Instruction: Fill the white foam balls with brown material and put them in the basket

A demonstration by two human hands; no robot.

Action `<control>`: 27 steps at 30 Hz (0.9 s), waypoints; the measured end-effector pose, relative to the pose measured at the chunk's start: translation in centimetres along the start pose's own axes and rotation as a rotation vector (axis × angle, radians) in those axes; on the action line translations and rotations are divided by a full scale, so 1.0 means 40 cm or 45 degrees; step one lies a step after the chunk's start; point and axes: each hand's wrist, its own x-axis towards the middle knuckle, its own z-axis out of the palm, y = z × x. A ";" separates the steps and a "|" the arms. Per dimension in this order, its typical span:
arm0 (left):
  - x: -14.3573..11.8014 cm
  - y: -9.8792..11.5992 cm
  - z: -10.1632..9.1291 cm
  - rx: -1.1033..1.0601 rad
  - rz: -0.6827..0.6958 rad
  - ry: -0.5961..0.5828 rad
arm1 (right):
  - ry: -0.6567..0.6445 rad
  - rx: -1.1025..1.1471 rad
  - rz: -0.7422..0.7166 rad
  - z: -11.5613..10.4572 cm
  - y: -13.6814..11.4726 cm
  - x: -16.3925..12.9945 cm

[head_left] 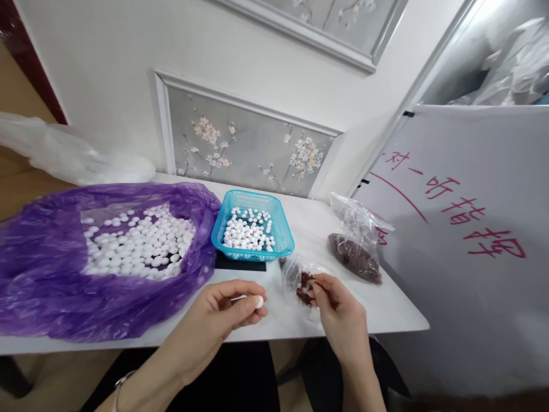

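My left hand [234,309] pinches a small white ball [259,301] between thumb and fingers, just above the table's front part. To its right, my right hand [338,306] has its fingertips pressed together at the mouth of a clear plastic bag [294,274] that holds small dark brown pieces [305,286]. What those fingertips grip is too small to make out. Behind both hands stands a blue plastic basket [283,240] with many white balls in it. On the left lies an open purple plastic bag [51,257] with a large heap of white balls [137,243].
A second clear bag of brown pieces [355,257] lies at the table's right end. Under the basket is a flat black item [240,263]. A white board with red writing [463,274] stands at the right, the wall behind. Crumpled clear plastic [77,154] lies at the back left.
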 end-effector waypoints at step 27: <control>0.006 -0.023 0.061 -0.184 -0.171 -0.208 | -0.201 1.019 -0.110 0.053 -0.155 -0.116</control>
